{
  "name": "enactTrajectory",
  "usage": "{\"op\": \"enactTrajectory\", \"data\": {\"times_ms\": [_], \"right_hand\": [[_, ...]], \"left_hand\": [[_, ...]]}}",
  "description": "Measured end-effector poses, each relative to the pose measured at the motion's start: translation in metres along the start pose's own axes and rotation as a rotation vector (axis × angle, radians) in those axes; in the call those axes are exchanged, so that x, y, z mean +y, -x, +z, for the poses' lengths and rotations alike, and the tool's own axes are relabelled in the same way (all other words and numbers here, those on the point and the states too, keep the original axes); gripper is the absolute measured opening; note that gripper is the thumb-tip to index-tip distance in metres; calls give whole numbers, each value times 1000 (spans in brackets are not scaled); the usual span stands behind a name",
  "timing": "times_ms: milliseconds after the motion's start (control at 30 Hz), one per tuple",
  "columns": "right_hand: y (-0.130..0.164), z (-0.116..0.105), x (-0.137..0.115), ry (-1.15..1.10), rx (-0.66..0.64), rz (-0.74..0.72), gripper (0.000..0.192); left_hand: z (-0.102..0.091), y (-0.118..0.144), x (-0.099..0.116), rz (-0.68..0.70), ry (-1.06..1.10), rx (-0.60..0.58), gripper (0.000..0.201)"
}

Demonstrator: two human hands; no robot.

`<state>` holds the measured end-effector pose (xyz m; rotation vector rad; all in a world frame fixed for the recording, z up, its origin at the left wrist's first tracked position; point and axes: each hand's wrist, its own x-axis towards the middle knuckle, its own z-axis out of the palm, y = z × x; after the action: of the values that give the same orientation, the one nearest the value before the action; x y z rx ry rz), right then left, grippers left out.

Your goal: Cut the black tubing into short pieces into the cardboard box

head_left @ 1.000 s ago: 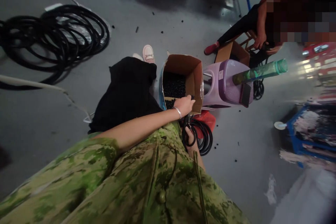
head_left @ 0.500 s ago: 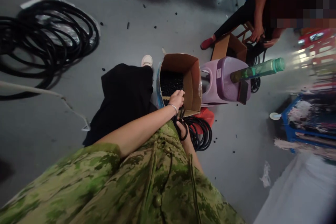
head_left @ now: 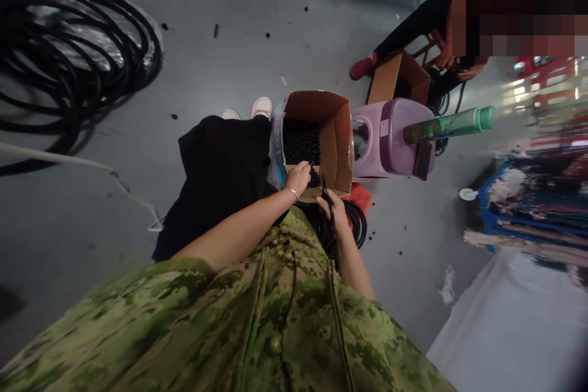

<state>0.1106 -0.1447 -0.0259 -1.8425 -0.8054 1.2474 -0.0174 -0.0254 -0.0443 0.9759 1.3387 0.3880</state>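
1. Cardboard forms the open box (head_left: 337, 135) standing on the floor, and small black pieces (head_left: 301, 142) are heaped inside it.
2. At the near rim of the box the left hand (head_left: 298, 176) is held, fingers curled down onto the black pieces; whether anything is pinched cannot be told.
3. Just beside the box's near right corner the right hand (head_left: 335, 207) is closed around a black cable (head_left: 327, 193), whose end is stuck up above the fist.
4. Below that corner a coil of black cable (head_left: 356, 229) is laid on the floor, partly over something red (head_left: 361, 196).
5. Right of the box a purple stool (head_left: 390, 138) is set, with a green bottle (head_left: 448, 124) lying on it.
6. Far left of the box a large black hose coil (head_left: 68, 55) is spread.
7. Beyond the stool another person (head_left: 427, 18) is seated by a second carton (head_left: 395, 76).
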Motion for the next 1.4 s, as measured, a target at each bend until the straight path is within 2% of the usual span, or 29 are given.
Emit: {"op": "enactTrajectory", "data": {"times_ms": [100, 233, 367, 500, 600, 700, 833, 1067, 1233, 1400], "right_hand": [[5, 0, -8, 13, -24, 16, 42], [21, 3, -5, 22, -44, 157, 49], [24, 6, 4, 58, -20, 235, 55], [11, 12, 5, 97, 30, 223, 58], [0, 13, 4, 100, 54, 177, 59], [-9, 7, 6, 89, 25, 176, 60], [-14, 3, 15, 71, -4, 187, 62], [-4, 4, 36, 55, -84, 121, 58], [-3, -6, 41, 221, -130, -31, 51], [-10, -8, 36, 264, -142, -60, 51]], "left_hand": [[2, -2, -2, -33, -23, 67, 24], [6, 4, -2, -54, -2, 27, 17], [5, 12, -3, -215, 189, -13, 18], [1, 12, -3, -300, 336, -30, 21], [6, 8, -1, -254, 390, -67, 21], [11, 5, -1, -207, 423, -100, 17], [8, 5, -5, -200, 417, -95, 14], [-5, 9, -9, -123, 256, -161, 16], [0, 7, -11, -74, 128, -193, 20], [5, 5, -15, -36, 16, -213, 28]]}}
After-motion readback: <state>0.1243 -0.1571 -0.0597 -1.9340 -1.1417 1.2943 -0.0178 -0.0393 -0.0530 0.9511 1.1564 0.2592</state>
